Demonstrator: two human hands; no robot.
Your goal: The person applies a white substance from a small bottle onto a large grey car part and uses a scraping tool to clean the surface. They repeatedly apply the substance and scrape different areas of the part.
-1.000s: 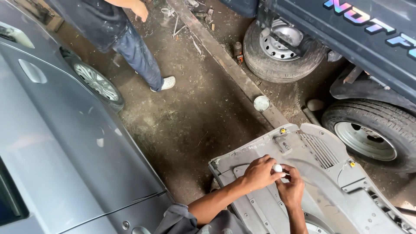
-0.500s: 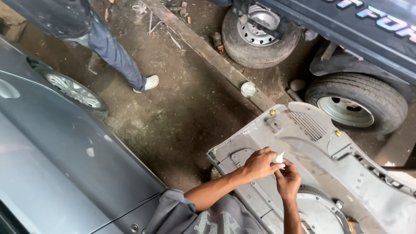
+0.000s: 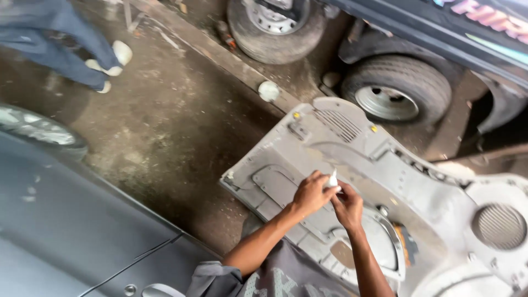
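Your left hand (image 3: pixel 309 193) and right hand (image 3: pixel 347 206) were both closed on a small white piece (image 3: pixel 333 180), above the grey door panel (image 3: pixel 308 143).

Bare concrete floor (image 3: pixel 165 126) lies open left of the grey door panel (image 3: pixel 341 159), up to the silver car (image 3: pixel 66 236). Beyond the panel, two truck tyres (image 3: pixel 396 88) and a curb (image 3: pixel 220 52) block the way. A person's feet (image 3: pixel 110 63) stand far left of it.
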